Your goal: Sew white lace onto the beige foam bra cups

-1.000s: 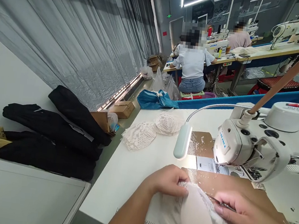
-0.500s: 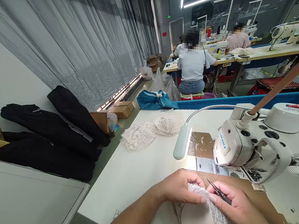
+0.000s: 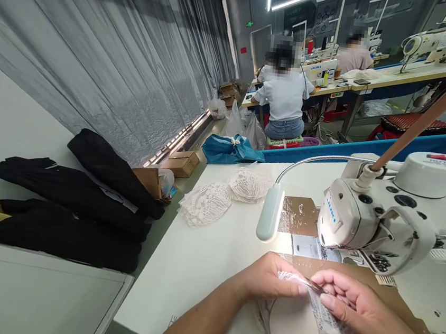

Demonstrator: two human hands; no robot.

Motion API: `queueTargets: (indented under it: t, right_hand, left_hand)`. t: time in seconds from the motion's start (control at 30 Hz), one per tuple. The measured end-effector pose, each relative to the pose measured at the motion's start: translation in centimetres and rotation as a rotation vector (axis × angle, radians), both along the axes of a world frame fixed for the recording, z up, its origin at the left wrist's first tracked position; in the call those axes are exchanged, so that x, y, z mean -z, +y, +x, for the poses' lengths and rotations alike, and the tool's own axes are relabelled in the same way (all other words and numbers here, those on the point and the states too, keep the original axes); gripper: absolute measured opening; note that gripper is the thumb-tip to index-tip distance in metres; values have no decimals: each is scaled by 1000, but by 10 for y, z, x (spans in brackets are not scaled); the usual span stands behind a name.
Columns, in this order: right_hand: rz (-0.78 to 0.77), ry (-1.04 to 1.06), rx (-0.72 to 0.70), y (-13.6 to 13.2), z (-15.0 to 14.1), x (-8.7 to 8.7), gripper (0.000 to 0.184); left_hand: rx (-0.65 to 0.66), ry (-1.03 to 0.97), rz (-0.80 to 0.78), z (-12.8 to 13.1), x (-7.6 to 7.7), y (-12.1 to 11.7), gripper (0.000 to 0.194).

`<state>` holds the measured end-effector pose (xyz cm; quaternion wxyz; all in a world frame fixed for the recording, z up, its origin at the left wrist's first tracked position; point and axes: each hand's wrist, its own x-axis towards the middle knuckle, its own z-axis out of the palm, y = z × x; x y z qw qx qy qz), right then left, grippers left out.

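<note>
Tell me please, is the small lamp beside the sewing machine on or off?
On: the lamp glows white along one edge, and the worktop beside it is brightly lit.

Looking in on a sewing workshop, spotting a machine up front, benches beyond, workers seated along them!

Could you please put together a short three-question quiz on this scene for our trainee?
1. Multiple choice: which holds the slender metal tool?
A) the left hand
B) the right hand
C) neither hand

2. True or false: the loose lace pieces lie to the right of the sewing machine.

3. Short answer: what is the left hand gripping at its edge?

Key:
1. B
2. False; they lie to its left.
3. The lace-edged beige cup
</note>
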<state>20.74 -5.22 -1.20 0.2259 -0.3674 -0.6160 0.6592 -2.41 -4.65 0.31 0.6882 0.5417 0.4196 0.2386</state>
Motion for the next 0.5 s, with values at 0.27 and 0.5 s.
queueTargets:
  t: [0.27,0.5]
  right_hand:
    - [109,-116,7,-4,-14,-5,42]
    - [120,-101,-60,-1,-10,-6,38]
  left_hand:
    - [136,93,5,-2,-5,1,42]
    - [128,140,-54,0,-10,0,47]
